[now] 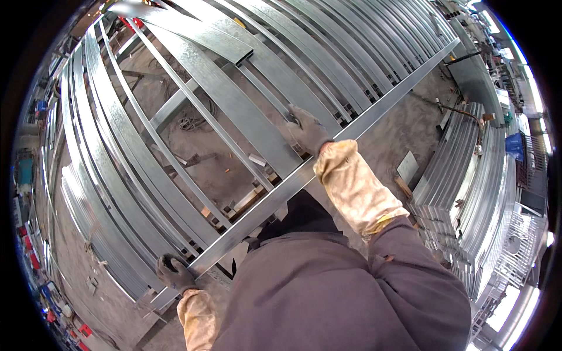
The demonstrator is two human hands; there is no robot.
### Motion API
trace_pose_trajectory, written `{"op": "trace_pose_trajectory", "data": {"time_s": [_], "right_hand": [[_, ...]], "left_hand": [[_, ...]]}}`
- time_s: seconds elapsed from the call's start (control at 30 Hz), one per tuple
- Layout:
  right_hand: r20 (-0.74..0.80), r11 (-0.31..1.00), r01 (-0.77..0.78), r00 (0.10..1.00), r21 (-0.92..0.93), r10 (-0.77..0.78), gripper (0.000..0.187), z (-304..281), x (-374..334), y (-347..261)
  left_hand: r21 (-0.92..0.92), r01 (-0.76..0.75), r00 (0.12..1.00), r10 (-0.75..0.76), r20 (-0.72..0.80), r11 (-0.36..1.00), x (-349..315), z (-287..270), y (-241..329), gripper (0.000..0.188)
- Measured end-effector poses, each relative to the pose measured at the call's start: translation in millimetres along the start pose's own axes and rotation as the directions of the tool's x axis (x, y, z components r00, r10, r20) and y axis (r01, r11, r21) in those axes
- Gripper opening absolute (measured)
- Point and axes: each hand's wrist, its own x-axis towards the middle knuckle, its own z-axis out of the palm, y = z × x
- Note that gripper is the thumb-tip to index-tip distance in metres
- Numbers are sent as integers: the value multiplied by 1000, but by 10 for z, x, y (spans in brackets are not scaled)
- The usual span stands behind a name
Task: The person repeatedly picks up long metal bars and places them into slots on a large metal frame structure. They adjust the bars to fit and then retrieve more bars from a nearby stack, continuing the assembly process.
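Note:
Long shiny metal bars (225, 96) lie side by side, their near ends meeting a long metal rail (257, 210) that crosses in front of me. My right hand (309, 130), in a grey glove, is closed around a narrow metal bar (266, 90) just beyond the rail. Farther left, my left hand (175, 274), gloved as well, has its fingers curled over a metal bar (126, 219) where it meets the rail. Its fingertips are partly hidden. Tan cuffs (360, 187) cover both forearms. One wide bar (193, 32) lies slantwise on top of the others.
Stacked metal profiles (448, 169) stand on the right, with a blue container (515, 146) beyond them. A flat plate (408, 167) lies by the stack. Between the bars, cables (190, 120) and offcuts show on the concrete floor. More long profiles (99, 234) lie low on the left.

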Motion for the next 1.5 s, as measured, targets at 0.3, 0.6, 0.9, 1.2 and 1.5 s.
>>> {"op": "trace_pose_trajectory", "data": {"time_s": [0.3,0.6,0.9,1.2,1.5], "right_hand": [[198,938,-247,934,-242,297,85,285,434,-464],[434,902,-282,893,328,121,75,-606,711,-143],[116,939,-333,939,85,323,83,-588,1620,587],[144,925,-373,914,-74,380,87,-546,1602,498],[55,953,-182,983,242,174,72,-852,1114,816]], "left_hand": [[110,157,982,-143,-120,982,-67,296,868,57],[179,278,961,-272,-56,944,-50,239,1333,56],[235,228,973,-215,-79,945,-22,299,1276,58],[246,181,982,-162,-96,952,4,254,1367,56],[183,250,967,-239,-83,951,-38,368,1275,55]]}}
